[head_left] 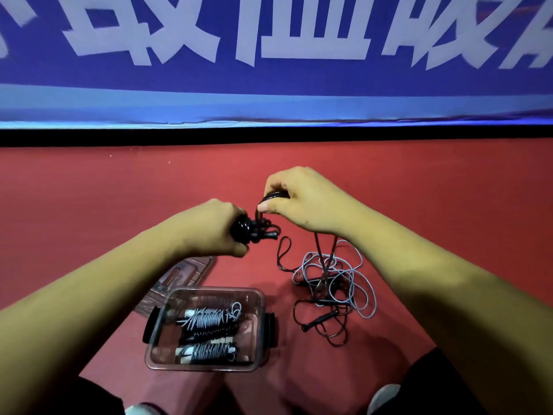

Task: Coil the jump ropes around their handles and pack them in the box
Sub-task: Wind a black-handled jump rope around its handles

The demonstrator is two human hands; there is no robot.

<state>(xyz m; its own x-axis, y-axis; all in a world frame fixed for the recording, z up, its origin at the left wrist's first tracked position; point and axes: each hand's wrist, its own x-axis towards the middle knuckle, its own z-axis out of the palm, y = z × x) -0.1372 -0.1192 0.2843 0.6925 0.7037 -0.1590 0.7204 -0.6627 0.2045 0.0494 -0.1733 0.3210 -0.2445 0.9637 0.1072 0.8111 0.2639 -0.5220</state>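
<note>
Left hand (213, 226), right hand (302, 198) hold one black rope (253, 229) | box (206, 368): three coils (211, 318)

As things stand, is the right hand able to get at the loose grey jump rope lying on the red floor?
Probably yes: the loose grey jump rope lies uncovered near the right hand, nothing between. But that hand is pinching the black rope, so it must let go first.

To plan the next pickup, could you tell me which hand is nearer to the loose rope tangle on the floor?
Right. The right hand is raised above the tangle, rope trailing down into it; the left hand grips the coiled black rope farther left.
</note>
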